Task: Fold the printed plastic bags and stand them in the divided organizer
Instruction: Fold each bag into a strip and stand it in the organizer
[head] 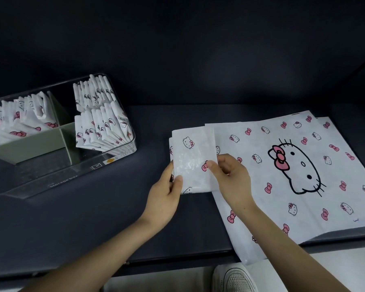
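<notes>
A dark, matte wall (198, 49) fills the upper half of the frame, and below it a dark table (93, 218) runs from the left edge to the right, its front lip crossing the lower part of the picture. At the bottom right, a strip of pale floor (335, 260) shows beyond the lip. On the right side of the table lies a stack of flat white bags (293, 165) printed with a large cat face, small cat heads and pink bows; its near corner hangs over the table's edge. At the left stands a clear organizer (61, 182) with grey-green dividers (30, 144). Rows of folded bags (101, 123) stand on edge in its right-hand compartments, and more bags (19, 123) lean in the upper-left one. Near the centre of the frame, between organizer and stack, is a partly folded bag (193, 157), its right edge overlapping the stack's left edge. The left hand (164, 197) grips its lower-left corner, thumb on top and fingers curled beneath. The right hand (232, 178) pinches its right edge between thumb and fingers. A pale mesh shoe (236, 279) shows at the bottom edge.
</notes>
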Demonstrator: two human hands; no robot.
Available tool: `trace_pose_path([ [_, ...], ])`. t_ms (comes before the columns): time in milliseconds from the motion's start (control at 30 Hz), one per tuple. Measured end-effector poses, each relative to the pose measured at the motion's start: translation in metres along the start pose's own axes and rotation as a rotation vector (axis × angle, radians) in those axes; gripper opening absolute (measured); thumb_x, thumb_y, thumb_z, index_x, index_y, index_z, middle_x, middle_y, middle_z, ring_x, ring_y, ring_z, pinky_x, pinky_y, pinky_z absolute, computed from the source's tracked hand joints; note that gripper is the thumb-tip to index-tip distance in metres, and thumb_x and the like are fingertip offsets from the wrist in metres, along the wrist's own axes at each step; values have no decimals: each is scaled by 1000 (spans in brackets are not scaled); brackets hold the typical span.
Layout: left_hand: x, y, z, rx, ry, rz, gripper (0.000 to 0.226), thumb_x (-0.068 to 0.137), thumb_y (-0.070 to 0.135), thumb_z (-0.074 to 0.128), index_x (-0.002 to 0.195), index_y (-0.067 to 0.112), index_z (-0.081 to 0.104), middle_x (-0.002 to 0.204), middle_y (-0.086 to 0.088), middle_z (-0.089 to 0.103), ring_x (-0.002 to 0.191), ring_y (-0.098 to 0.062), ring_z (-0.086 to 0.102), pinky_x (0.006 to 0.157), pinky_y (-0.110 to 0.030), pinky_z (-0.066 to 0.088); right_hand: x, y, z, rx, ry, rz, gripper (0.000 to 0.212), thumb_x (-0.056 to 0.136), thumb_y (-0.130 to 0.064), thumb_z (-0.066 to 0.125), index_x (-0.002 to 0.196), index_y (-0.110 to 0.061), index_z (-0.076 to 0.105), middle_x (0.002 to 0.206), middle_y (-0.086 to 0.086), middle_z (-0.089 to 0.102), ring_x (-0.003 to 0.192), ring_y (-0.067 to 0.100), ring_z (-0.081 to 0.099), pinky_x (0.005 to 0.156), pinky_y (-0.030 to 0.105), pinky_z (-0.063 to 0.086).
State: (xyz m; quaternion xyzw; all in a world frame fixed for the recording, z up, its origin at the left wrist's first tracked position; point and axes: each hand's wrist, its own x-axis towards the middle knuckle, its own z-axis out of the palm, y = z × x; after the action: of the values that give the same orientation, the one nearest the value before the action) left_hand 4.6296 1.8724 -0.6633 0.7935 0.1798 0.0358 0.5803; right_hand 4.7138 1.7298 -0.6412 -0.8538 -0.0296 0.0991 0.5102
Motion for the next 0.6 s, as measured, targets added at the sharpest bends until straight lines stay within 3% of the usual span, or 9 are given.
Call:
trace_pose_path([
  [33,1,0,-1,11,5,2,44,101,23,42,142,40,35,94,-20,65,76,-33,58,71,-33,47,0,1,-1,17,1,-11,16,90,-31,63,78,-21,58,65,-6,59,57,6,43,62,23,39],
  [100,3,0,-2,60,23,31,45,100,21,44,143,32,37,73,-17,62,58,-22,53,56,-29,43,-1,5,-2,49,-25,2,17,90,-28,63,77,-19,57,61,-13,57,56,6,45,61,22,39],
  [133,3,-1,-2,98,47,57,45,99,18,46,142,28,38,60,-9,55,51,-14,47,50,-22,39,-1,8,-2,51,-47,15,16,90,-29,63,77,-20,58,64,-11,62,59,10,51,62,28,42],
  [200,1,-1,-4,207,105,105,45,97,16,52,140,20,42,53,6,46,49,-10,46,51,-17,37,0,13,1,-34,-79,31,17,91,-33,62,78,-21,59,66,-1,67,64,20,58,65,34,45],
  [300,1,-1,-10,419,173,229,41,90,21,59,130,12,54,55,8,49,53,-9,48,63,-21,38,0,13,5,-162,-80,23,27,91,-36,61,71,-21,51,52,-4,54,52,13,43,58,30,36],
  [400,5,-13,-14,503,229,317,42,84,38,51,120,17,57,67,8,61,63,-13,54,79,-29,36,-2,10,6,-116,-30,-14,24,89,-34,64,74,-17,57,61,-6,58,57,12,48,60,27,39],
  [600,1,-20,-15,434,232,281,57,82,45,48,127,11,55,86,6,65,78,-8,51,82,-33,43,-2,3,10,-19,-19,-70,29,87,-26,67,64,-22,51,49,-8,39,52,12,30,53,24,29],
])
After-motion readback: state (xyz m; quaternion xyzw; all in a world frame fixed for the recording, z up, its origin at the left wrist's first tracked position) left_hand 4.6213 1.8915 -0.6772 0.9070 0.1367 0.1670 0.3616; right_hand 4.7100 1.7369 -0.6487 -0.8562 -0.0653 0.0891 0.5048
